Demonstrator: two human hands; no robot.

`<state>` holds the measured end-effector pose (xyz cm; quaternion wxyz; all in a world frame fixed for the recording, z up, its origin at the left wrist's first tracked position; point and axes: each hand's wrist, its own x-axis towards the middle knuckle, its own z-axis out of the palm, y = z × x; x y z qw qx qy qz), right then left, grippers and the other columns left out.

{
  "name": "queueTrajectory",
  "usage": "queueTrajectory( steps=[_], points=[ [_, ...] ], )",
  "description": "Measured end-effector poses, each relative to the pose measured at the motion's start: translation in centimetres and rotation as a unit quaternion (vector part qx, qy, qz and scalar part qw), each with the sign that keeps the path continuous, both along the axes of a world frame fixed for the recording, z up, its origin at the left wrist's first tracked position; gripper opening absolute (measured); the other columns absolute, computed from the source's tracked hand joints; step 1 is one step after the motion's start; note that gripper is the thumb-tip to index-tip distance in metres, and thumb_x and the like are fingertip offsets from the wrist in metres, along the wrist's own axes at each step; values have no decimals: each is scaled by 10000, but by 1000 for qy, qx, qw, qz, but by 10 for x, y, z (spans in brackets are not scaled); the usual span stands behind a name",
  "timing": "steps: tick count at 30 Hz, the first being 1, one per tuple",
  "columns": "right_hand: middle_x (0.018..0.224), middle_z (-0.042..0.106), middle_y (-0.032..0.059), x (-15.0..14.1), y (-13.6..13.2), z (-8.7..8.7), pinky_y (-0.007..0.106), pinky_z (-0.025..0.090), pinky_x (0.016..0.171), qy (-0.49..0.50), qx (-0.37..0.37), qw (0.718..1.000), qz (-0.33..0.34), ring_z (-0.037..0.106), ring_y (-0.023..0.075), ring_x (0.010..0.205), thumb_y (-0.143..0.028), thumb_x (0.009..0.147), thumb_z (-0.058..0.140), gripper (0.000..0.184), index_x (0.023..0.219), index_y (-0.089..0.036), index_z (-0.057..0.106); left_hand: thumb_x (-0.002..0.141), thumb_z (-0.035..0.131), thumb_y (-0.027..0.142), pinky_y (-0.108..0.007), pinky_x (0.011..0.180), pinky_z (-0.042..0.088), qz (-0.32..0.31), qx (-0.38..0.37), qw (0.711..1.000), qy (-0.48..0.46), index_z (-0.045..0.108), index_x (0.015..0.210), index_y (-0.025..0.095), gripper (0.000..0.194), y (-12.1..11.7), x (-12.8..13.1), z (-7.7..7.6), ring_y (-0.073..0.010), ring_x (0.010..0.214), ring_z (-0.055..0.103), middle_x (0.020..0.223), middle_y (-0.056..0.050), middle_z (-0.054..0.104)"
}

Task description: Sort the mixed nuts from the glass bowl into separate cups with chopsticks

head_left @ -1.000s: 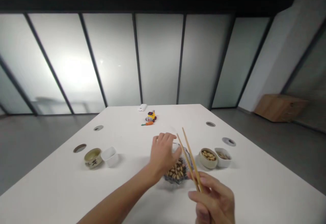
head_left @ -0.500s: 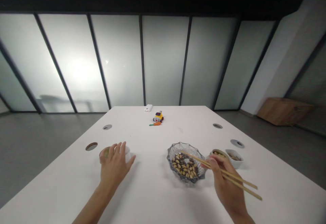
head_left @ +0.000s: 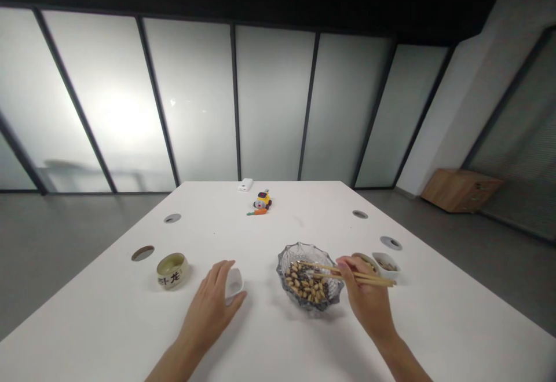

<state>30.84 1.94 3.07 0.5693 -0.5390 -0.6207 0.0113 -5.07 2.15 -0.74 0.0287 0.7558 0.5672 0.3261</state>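
My left hand (head_left: 212, 295) is wrapped round a small white bowl (head_left: 235, 281) on the table, thumb on the near side and fingers across its left edge. A pair of chopsticks (head_left: 328, 272) is held in my right hand (head_left: 367, 289). Their tips reach over a clear glass bowl (head_left: 286, 280) with a scalloped rim, which holds pistachios (head_left: 299, 282) mixed with small dark seeds. Whether the tips grip anything I cannot tell. Behind my right hand, a round ceramic bowl (head_left: 365, 259) is partly hidden.
A ceramic bowl with dark characters (head_left: 172, 272) stands at left. Another white bowl (head_left: 386, 265) with contents is at right. Farther back lie a toy carrot (head_left: 258, 212), a yellow toy vehicle (head_left: 262, 200) and a white device (head_left: 245, 185). Round holes (head_left: 143, 253) pierce the table's sides.
My left hand went from over the glass bowl to the small white bowl and has brought it rightward, away from the lettered bowl. My right hand lowered the chopsticks from upright into the glass bowl.
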Motion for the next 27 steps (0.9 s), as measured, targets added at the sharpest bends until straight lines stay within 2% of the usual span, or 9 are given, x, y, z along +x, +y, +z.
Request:
queueTrajectory(
  steps=[3,6,10,14,17,21,27],
  points=[
    [768,747,38,9,-4,-2,348,547,721,-6,3,1000,23,708,224,765,-610,1075,530,496,811,-241,728,923,689,332,-506,1175,512,-43,-45,993,-100,520,1478,256,585,-7,15,-8,-326,1393,630,1523,-133,596],
    [765,741,30,11,-5,1,338,543,710,-29,2,999,38,704,214,751,-600,1091,509,504,814,-244,734,841,754,334,-523,1203,486,-55,-116,979,-160,505,1501,229,713,-12,27,-10,-354,1396,632,1502,-152,627],
    [746,720,26,9,-6,6,330,537,689,-61,5,997,50,685,209,722,-573,1100,512,488,812,-248,735,762,798,295,-514,1182,488,-62,-188,962,-188,478,1556,205,861,-13,30,-5,-374,1349,656,1483,-166,658],
    [785,745,50,8,-12,10,349,558,735,-51,14,996,65,698,223,755,-576,1093,525,486,810,-246,742,758,802,274,-498,1148,497,-77,-233,954,-173,415,1608,187,938,-14,28,2,-364,1285,683,1417,-168,696],
    [802,752,56,7,-15,11,354,562,730,-44,-1,994,97,701,225,760,-602,1068,565,473,819,-248,755,760,806,271,-499,1158,482,-81,-240,956,-150,403,1620,185,954,-15,27,6,-364,1306,665,1452,-174,676],
    [769,726,41,2,-17,9,336,548,681,-39,-56,988,139,669,207,709,-623,1036,616,465,793,-247,742,779,810,299,-491,1156,490,-83,-233,960,-134,427,1622,181,933,-15,27,7,-373,1343,645,1519,-189,636],
    [786,710,37,-3,-18,6,324,555,699,-10,-69,985,157,664,204,739,-557,1033,659,389,816,-243,736,797,805,308,-495,1201,456,-93,-219,964,-115,452,1615,200,897,-14,26,3,-373,1413,602,1597,-188,577]
  ],
)
